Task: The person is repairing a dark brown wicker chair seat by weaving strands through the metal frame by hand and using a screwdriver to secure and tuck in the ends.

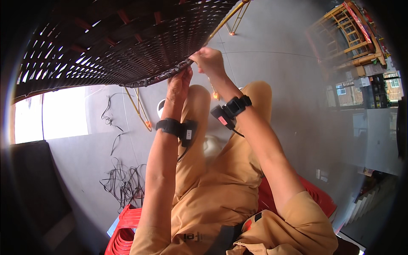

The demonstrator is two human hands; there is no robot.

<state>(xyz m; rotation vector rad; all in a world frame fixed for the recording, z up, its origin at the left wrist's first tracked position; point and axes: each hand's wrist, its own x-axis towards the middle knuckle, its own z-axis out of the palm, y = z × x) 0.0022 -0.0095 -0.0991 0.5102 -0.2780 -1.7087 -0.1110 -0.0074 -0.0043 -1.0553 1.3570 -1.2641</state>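
A dark brown woven wicker seat or back (pixel 140 46) hangs over the upper left, tilted, with a thick wrapped rim (pixel 163 76) along its lower edge. Gold metal legs (pixel 138 110) stick out from beneath it. My left hand (pixel 180 83) is closed at the rim, its fingertips pressed against the wrapped edge. Just to the right and slightly farther off, my right hand (pixel 209 61) is closed in a pinch against the same rim. Whatever lies between its fingers is too small to make out. Black bands with small boxes circle both wrists.
Loose dark strips (pixel 123 180) lie tangled on the grey floor (pixel 289 85) at the left. Red plastic stools (pixel 129 219) are beside and under me. Wooden frames (pixel 350 32) stand at the far right. A dark panel (pixel 36 182) leans at the left edge.
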